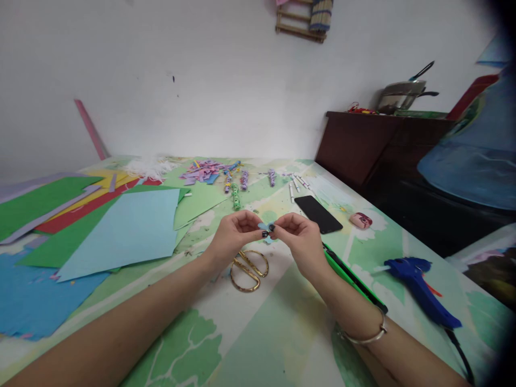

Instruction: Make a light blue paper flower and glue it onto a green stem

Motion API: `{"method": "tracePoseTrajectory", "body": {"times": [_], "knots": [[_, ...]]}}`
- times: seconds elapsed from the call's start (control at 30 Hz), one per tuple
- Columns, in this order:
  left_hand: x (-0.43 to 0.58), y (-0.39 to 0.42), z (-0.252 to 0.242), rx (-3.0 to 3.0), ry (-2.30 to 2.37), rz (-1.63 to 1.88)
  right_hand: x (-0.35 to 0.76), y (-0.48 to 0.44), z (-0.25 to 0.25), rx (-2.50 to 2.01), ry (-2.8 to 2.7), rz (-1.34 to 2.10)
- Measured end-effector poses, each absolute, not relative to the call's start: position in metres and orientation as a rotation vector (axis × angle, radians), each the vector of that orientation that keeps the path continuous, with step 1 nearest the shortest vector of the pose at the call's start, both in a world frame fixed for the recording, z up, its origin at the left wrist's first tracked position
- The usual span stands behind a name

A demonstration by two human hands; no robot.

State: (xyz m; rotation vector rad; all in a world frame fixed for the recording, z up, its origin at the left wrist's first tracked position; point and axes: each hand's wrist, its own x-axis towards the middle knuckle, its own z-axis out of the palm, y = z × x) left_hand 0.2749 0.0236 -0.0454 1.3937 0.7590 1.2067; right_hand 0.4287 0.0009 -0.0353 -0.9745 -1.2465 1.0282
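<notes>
Between my two hands, over the middle of the table, is a small light-blue paper piece (264,226), shaped somewhat like petals. My left hand (237,231) pinches it from the left with thumb and fingertips. From the other side my right hand (298,234) pinches it too, the fingertips of both hands nearly touching. Gold-handled scissors (245,271) lie just below my left hand, their blades hidden from sight. Under my right wrist rests a bright green and black long tool (355,277), partly covered by the forearm.
Coloured paper sheets (133,226) overlap on the left. Paper strips (205,171) and small decorated rolls (236,196) lie farther back. To the right are a black phone (318,212), white sticks (296,185), a small pink case (360,220) and a blue glue gun (423,287) with its cord.
</notes>
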Motion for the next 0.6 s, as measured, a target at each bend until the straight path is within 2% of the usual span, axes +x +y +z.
{"method": "tracePoseTrajectory", "body": {"times": [0.6], "knots": [[0.2741, 0.0205, -0.0402, 1.476, 0.809, 1.135, 0.429, 0.002, -0.0388, -0.961, -1.257, 1.005]]}}
